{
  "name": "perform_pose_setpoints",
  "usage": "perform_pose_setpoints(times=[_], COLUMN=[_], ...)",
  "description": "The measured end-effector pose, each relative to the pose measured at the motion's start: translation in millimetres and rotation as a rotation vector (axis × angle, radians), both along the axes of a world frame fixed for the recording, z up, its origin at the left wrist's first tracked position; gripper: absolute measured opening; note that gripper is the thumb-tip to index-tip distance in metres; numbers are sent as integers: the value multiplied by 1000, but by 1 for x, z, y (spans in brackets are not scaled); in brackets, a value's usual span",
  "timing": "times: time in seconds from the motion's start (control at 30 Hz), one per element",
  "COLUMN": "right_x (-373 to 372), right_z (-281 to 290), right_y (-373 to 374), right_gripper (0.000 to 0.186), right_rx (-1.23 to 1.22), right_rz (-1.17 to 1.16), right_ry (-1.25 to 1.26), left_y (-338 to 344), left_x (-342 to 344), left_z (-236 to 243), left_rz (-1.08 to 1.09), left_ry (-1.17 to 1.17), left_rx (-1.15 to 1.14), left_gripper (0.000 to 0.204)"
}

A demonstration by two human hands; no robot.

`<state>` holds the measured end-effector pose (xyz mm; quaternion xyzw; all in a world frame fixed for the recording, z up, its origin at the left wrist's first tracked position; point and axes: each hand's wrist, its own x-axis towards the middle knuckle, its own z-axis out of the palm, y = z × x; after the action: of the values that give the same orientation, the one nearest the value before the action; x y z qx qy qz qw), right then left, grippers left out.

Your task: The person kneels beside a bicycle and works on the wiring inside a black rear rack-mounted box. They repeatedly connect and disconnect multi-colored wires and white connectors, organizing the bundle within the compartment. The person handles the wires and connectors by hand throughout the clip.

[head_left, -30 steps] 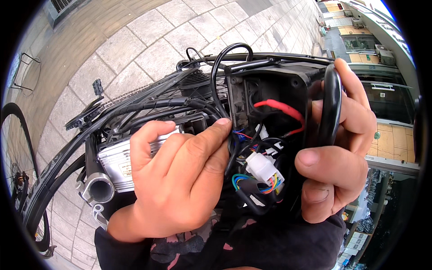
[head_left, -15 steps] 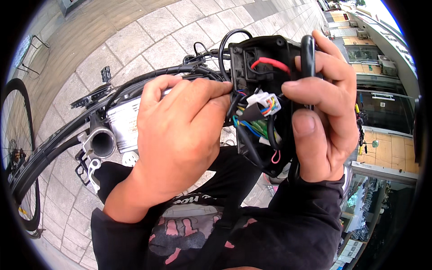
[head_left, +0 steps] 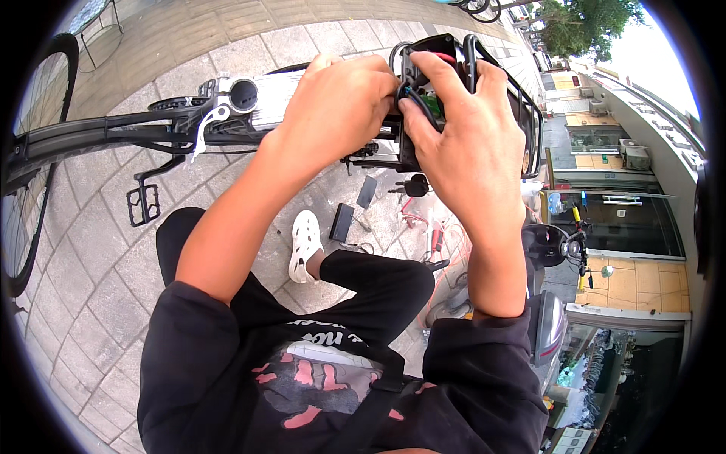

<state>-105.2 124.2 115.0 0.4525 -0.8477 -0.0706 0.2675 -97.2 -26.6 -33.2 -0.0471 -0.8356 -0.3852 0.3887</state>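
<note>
A black open housing (head_left: 446, 41) with wires inside sits at the rear of a bicycle (head_left: 106, 127). My left hand (head_left: 333, 110) is closed at the housing's left edge, its fingertips bunched beside a black cable (head_left: 417, 104). What they pinch is hidden. My right hand (head_left: 473, 136) reaches over the housing from the right. Its thumb presses near the black cable and its forefinger lies across the top toward the left rim, gripping the housing. Part of a red wire (head_left: 446, 57) and a bit of green show between the fingers. Most of the wiring is covered.
A silver box (head_left: 276, 97) and an open tube clamp (head_left: 243, 95) are on the bicycle frame; a black rack (head_left: 535, 125) lies right of the housing. On the paving are a small black box (head_left: 342, 222), a dark flat piece (head_left: 367, 192) and a red-handled tool (head_left: 437, 240). A scooter (head_left: 548, 246) stands right.
The view has shifted, so the housing appears higher and smaller. My right hand has moved from the housing's right side to over its top, its thumb and forefinger now at the left-hand wires.
</note>
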Motion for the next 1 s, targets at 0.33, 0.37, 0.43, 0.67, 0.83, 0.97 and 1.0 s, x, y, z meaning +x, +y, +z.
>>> perform_pose_setpoints(times=[0.33,0.37,0.43,0.67,0.83,0.97,1.0], right_x=[-4,-6,-16,-16,-5,-6,-6], right_z=[36,42,53,45,47,55,58], right_y=[-13,-13,-5,-6,-21,-21,-24], right_gripper=[34,37,36,22,24,25,28], right_rx=[327,336,321,144,350,406,410], right_rz=[-112,-156,-109,-81,-93,-64,-125], right_ry=[-46,-130,-225,-239,-2,-39,-100], left_y=[-3,-3,-3,-2,-5,-6,-7], left_x=[-6,-7,-6,-6,-4,-4,-5], left_z=[-7,-7,-7,-6,-4,2,2], left_rz=[-18,-15,-22,-26,-10,-35,-39], left_ry=[44,46,42,18,-27,-85,-110], left_rx=[41,45,45,39,30,24,20], left_gripper=[13,13,13,14,15,16,16])
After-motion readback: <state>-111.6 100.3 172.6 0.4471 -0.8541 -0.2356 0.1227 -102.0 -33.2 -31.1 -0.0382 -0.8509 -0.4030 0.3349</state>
